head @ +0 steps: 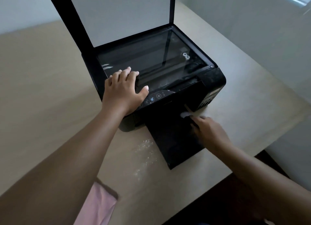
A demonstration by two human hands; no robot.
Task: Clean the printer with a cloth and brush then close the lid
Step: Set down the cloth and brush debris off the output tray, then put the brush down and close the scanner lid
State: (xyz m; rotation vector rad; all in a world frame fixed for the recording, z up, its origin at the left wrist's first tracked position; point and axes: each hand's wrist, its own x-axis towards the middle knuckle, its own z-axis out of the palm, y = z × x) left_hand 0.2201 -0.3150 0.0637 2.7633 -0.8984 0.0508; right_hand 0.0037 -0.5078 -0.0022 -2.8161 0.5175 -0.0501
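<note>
The left hand [123, 91] lies flat, grasping nothing, on the front-left corner of the printer [156, 76] at the counter's [42, 73] centre, while the right hand [207, 132] pinches a blurred brush [186, 112] at 4 o'clock. A hard sweep could push dust into the output tray [173, 140]; the upright lid [117, 14] might drop if jolted.

lid [117, 14] top cropped; brush [188, 111] motion-blurred
</note>
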